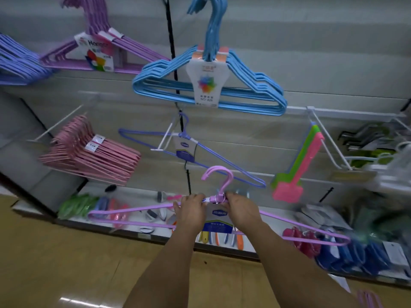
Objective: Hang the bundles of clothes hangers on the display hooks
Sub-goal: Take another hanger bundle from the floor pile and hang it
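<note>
A bundle of thin pink-lilac hangers [133,218] with a blue and white label is held up in front of the display wall. My left hand [192,213] grips it just left of the neck, and my right hand [241,211] grips it just right of the neck. Its pink hook [219,176] points up, below a white display hook [165,138]. That white hook carries a violet-blue hanger bundle [155,142]. Higher up hangs a light blue bundle [251,85].
Purple hanger bundles [124,47] and violet ones [15,61] hang at the upper left. Pink hangers [95,156] hang lower left. Green and pink plastic tools [304,156] hang on a white hook at right. A low shelf [138,235] holds brushes and small goods.
</note>
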Tool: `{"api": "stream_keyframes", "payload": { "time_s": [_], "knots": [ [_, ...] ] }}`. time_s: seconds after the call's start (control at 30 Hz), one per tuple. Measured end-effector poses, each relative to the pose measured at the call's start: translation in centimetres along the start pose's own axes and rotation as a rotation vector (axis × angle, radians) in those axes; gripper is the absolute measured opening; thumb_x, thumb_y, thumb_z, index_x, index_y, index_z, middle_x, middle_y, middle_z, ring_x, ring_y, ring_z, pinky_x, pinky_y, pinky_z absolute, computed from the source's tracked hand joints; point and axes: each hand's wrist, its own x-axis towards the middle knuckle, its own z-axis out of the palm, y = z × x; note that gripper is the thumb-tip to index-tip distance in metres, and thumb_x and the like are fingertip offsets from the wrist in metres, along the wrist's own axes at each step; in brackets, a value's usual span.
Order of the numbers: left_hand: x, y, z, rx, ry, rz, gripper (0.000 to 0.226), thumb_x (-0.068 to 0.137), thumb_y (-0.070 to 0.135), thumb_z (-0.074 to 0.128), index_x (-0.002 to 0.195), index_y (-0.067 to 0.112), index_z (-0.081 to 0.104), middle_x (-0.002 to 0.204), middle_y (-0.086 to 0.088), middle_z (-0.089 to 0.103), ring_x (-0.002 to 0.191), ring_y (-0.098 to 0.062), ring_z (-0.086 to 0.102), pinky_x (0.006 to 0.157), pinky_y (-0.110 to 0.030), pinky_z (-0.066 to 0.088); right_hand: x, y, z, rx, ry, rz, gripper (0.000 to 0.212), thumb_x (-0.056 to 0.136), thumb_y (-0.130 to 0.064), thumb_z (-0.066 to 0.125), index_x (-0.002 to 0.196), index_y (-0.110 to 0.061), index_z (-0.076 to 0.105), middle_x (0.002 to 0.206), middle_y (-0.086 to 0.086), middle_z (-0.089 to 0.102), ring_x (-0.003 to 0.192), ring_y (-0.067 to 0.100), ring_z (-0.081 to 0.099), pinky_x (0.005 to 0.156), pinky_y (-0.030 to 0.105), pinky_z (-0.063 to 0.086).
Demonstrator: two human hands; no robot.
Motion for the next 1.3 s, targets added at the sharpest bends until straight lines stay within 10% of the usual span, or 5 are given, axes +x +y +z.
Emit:
{"api": "stream_keyframes", "payload": {
  "time_s": [0.67,1.3],
  "knots": [
    [11.0,-12.2,-4.5,-0.042,-0.101,0.051,0.023,0.099,0.030,0.042,0.116,0.027,0.058,0.115,0.003,0.062,0.113,-0.020,0.051,0.109,-0.050,0.027,11.1,-11.7,4.1,-0.016,-0.032,0.146,0.022,0.101,-0.023,0.042,0.122,-0.020,0.050,0.113,0.005,0.062,0.099,0.022,0.061,0.075,0.028,0.042],
    [16.2,-11.2,-3.7,-0.087,-0.121,0.011,0.032,0.100,0.031,0.042,0.129,0.027,0.054,0.130,0.001,0.056,0.124,-0.021,0.044,0.113,-0.050,0.019,16.4,-9.8,3.6,-0.001,-0.026,0.139,0.026,0.102,-0.031,0.039,0.121,-0.020,0.052,0.115,0.007,0.062,0.102,0.029,0.060,0.072,0.030,0.038]
  ]
}}
